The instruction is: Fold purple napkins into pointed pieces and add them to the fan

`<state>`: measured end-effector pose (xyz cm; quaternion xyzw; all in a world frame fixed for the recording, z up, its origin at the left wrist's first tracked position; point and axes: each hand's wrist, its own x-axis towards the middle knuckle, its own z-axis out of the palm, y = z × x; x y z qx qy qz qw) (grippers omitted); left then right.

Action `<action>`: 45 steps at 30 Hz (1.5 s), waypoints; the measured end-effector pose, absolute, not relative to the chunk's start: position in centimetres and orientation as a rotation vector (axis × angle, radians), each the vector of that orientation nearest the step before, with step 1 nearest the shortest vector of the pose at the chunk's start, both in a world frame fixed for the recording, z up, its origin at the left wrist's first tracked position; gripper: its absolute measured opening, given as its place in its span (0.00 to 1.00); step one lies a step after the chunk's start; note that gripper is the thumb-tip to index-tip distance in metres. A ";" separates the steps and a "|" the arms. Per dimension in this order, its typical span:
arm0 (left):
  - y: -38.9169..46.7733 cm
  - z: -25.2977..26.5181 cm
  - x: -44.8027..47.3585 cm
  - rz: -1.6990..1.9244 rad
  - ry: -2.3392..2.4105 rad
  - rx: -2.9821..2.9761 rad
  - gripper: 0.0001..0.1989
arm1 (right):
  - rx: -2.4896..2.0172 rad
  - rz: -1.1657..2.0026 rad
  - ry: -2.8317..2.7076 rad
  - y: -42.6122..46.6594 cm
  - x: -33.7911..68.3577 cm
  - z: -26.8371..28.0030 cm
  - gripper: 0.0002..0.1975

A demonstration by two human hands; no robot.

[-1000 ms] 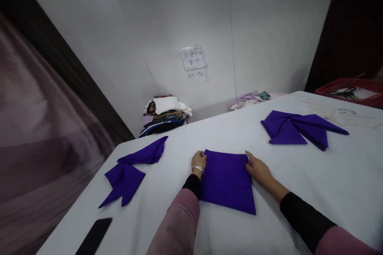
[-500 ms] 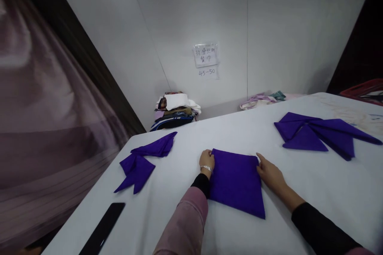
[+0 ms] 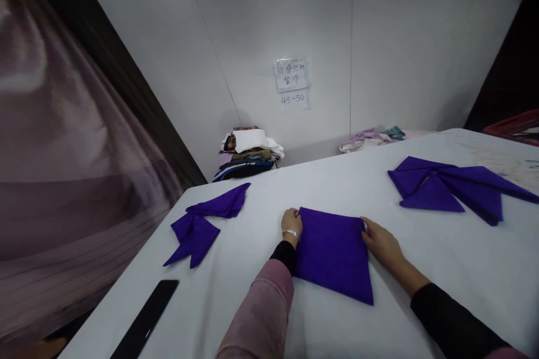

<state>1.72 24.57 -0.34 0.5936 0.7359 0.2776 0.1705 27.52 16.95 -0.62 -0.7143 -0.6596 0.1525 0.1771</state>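
A purple cloth napkin, folded into a rough square, lies on the white-covered table. My left hand pinches its far left corner; a bracelet circles that wrist. At the far right corner, my right hand grips the edge between thumb and fingers. The fingertips of both hands are partly hidden. To the left lies a purple cloth folded into pointed shapes. A larger purple cloth with several folded points rests to the right.
A black flat phone-like object lies at the table's near left. Beyond the far edge are stacked folded clothes and a heap of pale cloth. Handwritten paper signs hang on the wall. A pinkish curtain hangs at left.
The view has shifted very slightly. Both hands stay at the far corners of the napkin, and the cloths lie as before.
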 end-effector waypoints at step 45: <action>12.7 -1.0 1.0 0.271 1.679 2.482 0.26 | -1.177 0.398 -2.603 3.4 25.3 -1.3 0.36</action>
